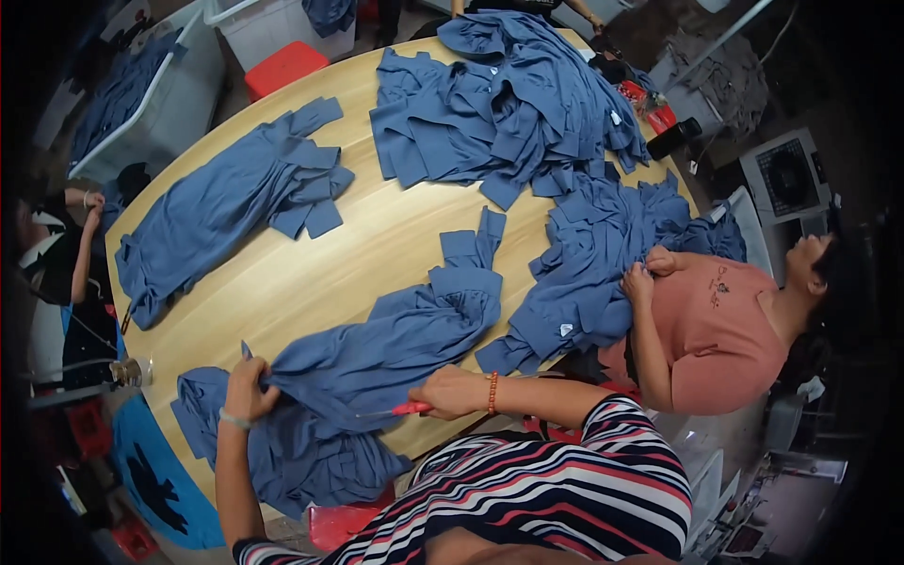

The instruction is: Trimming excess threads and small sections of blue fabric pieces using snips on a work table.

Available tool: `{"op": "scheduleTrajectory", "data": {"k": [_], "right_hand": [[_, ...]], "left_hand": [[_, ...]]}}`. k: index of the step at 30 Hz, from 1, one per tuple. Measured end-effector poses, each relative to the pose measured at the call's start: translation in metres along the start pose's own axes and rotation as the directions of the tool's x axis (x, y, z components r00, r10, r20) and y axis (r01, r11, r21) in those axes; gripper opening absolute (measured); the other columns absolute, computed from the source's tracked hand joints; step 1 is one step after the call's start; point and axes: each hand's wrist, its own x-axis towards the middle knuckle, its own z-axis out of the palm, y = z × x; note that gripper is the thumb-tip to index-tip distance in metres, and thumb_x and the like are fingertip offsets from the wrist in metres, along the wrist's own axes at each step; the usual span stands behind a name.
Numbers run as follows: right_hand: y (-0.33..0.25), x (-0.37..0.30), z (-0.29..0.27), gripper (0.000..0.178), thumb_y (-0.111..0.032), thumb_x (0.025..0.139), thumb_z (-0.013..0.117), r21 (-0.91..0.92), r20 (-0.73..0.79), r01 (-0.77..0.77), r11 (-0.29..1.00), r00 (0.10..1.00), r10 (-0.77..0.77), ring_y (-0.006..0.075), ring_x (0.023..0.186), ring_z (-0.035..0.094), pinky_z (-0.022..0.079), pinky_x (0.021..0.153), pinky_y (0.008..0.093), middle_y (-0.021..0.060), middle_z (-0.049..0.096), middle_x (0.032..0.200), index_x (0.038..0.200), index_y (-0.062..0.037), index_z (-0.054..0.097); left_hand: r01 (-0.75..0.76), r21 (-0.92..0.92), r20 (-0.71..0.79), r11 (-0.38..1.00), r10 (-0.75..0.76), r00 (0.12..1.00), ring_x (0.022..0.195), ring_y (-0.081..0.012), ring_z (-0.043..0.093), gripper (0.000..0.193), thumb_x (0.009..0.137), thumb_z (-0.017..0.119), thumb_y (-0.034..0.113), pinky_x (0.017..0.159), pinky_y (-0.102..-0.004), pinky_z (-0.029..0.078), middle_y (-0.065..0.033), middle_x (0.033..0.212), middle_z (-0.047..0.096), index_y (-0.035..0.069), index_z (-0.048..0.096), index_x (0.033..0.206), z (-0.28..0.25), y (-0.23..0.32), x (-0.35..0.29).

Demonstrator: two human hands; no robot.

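Note:
A blue garment (377, 344) lies stretched across the near side of the round wooden table, its sleeves pointing to the far right. My left hand (247, 388) is closed on the garment's near-left end, fingers pinching the cloth. In my right hand (452, 391) I hold small red-handled snips (411, 408), their thin metal tip pointing left over the cloth; whether the blades are apart is too small to tell. Beneath my left forearm, another heap of blue garments (311, 466) hangs over the near table edge.
On the table (395, 212) lie a flat blue garment stack (221, 202) at far left and a large blue pile (508, 104) at the back. A co-worker in a pink shirt (716, 330) handles blue garments (593, 254) at right. A red stool (285, 68) stands beyond.

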Motion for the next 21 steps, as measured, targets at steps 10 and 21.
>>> {"op": "scheduleTrajectory", "data": {"k": [10,21], "right_hand": [[0.035,0.097,-0.009,0.039,-0.032,0.077,0.062,-0.114,-0.411,-0.025,0.993,0.911,-0.024,0.0374,0.097,0.059,0.047,0.086,0.0417,0.0203,0.062,0.105,0.104,-0.0048,0.063],[0.033,0.169,-0.203,0.050,-0.045,0.085,0.057,-0.661,-0.654,-0.512,0.549,0.752,-0.086,0.0359,0.060,0.063,0.050,0.054,0.0417,0.0242,0.060,0.063,0.064,0.0000,0.060]], "left_hand": [[-0.390,0.399,-0.149,0.830,0.478,0.866,0.053,-0.0246,0.046,0.027,0.058,0.067,0.007,0.047,-0.0359,0.033,-0.0079,0.064,0.045,0.004,0.058,0.083,-0.162,0.183,-0.056],[0.306,0.849,-0.487,0.430,0.416,0.768,0.068,-0.0249,0.060,0.028,0.075,0.053,-0.001,0.056,-0.0338,0.046,-0.0086,0.077,0.057,0.008,0.060,0.100,-0.233,-0.014,-0.035]]}}
